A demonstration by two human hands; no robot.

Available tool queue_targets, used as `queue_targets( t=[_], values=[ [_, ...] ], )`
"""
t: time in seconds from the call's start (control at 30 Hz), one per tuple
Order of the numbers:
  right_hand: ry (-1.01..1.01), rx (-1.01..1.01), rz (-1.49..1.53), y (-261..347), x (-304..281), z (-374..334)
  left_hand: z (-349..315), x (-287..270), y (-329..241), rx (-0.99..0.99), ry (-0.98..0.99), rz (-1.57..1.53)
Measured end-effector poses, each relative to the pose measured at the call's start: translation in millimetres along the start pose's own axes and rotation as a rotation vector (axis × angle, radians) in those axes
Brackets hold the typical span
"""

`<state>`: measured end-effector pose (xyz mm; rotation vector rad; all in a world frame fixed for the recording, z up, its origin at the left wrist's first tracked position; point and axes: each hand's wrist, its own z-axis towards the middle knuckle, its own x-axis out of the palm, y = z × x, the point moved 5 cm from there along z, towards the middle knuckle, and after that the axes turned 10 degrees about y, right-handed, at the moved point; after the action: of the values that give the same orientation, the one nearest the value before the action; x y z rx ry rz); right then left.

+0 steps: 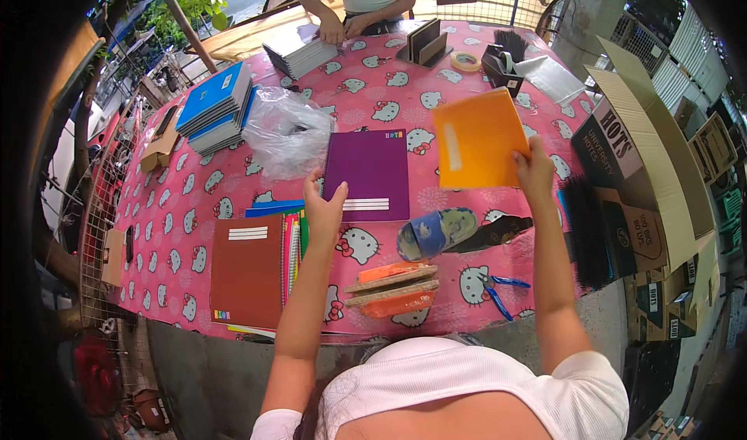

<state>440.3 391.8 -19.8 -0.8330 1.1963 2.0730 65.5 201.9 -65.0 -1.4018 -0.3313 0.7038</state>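
Note:
A purple spiral notebook (pixel 367 168) lies flat on the pink patterned tablecloth. My left hand (pixel 323 210) grips its left edge, with the thumb over the cover. To the right, my right hand (pixel 535 174) holds a yellow-orange notebook (pixel 481 140) by its right edge, slightly tilted and raised off the cloth. Left of my left forearm lies a brown notebook (pixel 247 265) on other colourful spiral notebooks (pixel 292 245). A crumpled clear plastic bag (pixel 286 133) sits just beyond my left hand.
Nearer me are orange-and-tan blocks (pixel 393 290), a blue patterned item (pixel 437 234) and blue-handled pliers (pixel 502 292). Blue notebooks (pixel 214 105) are stacked far left. An open cardboard box (pixel 646 160) stands right. A tape dispenser (pixel 502 68) and tape roll (pixel 465 61) lie far right; another person (pixel 366 8) sits opposite.

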Motion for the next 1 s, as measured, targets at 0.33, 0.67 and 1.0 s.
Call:
queue_targets(
  t=[0.33,0.67,1.0],
  values=[
    [0.174,-0.146,0.992,89,-32,-135,-65,-9,-100,0.136,0.429,-0.261],
    [0.212,-0.264,1.039,96,-25,-161,-117,-44,-129,0.645,0.280,-0.246],
    [0.410,-0.094,0.876,90,-1,-176,-162,-53,-177,0.437,0.190,-0.225]
  ],
)
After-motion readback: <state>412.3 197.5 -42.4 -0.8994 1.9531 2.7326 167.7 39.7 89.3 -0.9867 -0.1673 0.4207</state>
